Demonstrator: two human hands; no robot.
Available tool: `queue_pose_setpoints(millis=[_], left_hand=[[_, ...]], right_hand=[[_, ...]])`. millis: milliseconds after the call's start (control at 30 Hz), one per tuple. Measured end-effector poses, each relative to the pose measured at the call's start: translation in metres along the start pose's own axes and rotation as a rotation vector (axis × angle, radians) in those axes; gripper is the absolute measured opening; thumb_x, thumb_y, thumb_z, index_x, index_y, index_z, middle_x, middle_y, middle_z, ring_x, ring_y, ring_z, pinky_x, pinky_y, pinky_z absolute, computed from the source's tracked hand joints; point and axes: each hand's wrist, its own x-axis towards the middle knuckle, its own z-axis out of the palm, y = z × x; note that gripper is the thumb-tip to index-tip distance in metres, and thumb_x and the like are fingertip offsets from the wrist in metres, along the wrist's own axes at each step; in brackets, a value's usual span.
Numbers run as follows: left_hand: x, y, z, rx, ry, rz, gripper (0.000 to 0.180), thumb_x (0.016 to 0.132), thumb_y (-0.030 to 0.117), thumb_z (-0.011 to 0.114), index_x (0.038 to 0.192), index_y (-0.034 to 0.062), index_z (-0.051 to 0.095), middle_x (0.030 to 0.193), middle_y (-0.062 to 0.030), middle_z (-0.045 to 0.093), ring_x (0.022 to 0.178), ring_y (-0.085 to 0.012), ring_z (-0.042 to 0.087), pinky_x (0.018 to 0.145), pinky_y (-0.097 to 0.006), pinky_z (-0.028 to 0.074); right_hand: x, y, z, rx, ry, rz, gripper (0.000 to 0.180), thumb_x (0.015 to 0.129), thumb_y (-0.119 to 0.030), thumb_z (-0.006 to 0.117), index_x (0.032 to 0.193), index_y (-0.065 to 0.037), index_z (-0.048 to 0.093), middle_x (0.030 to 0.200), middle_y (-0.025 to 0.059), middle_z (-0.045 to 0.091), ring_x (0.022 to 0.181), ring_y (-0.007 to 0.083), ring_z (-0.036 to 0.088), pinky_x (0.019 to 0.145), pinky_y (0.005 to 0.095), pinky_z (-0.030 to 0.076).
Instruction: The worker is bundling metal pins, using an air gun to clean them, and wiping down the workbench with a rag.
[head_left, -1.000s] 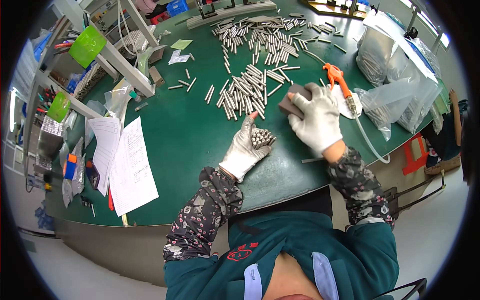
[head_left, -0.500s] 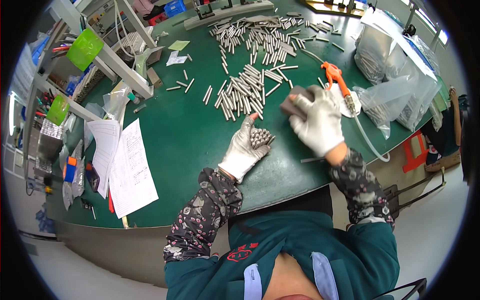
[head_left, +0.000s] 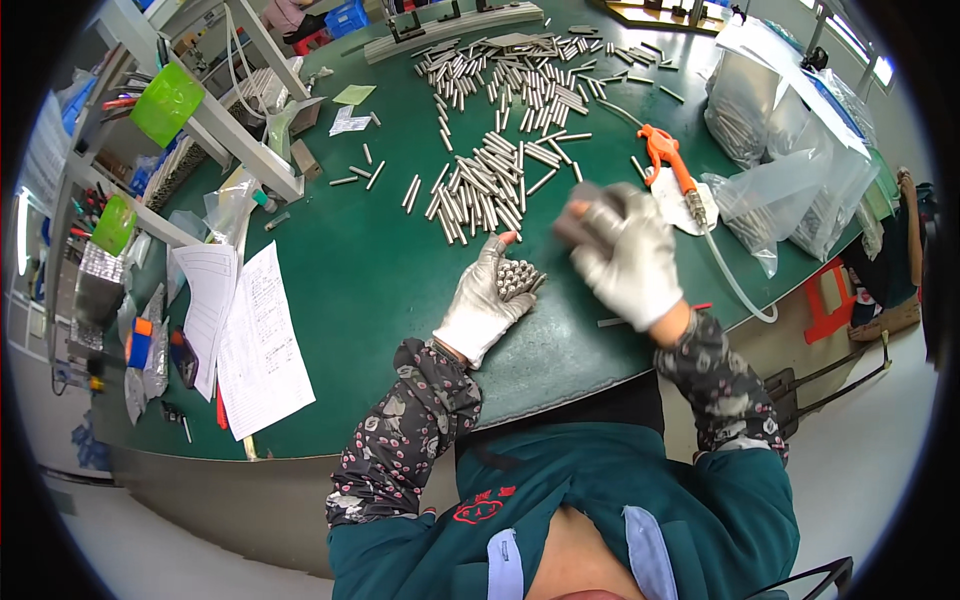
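While the bundle of short silver metal rods (head_left: 517, 279) sits end-on in the left hand (head_left: 487, 300), its round cut faces show as a tight cluster of pale dots. White-gloved fingers are curled shut around the bundle, thumb up toward the loose heap of silver metal rods (head_left: 478, 190) on the green table (head_left: 330, 260). Bundle lies just on the near side of that heap, above the table surface. Right hand (head_left: 628, 255), also white-gloved, is closed over a dark grey block (head_left: 580, 222) (blurred, material unclear), just right of the bundle and apart from it. Orange-handled air blow gun (head_left: 668, 160) lies beyond the right hand, right of the heap.
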Motion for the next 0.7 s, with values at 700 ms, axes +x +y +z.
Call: queue_pose_setpoints(millis=[700], left_hand=[[-0.001, -0.005, -0.002, -0.042, -0.036, 0.026, 0.066, 0.07, -0.011, 0.061, 0.128, 0.0038, 0.033, 0.097, -0.0084, 0.057, 0.089, -0.0134, 0.059, 0.078, -0.024, 0.049]], right_hand=[[-0.009, 0.019, 0.013, 0.025, -0.021, -0.033, 0.041, 0.066, -0.018, 0.063, 0.106, -0.011, 0.059, 0.113, 0.0202, 0.049, 0.099, 0.0354, 0.049, 0.088, 0.044, 0.041]])
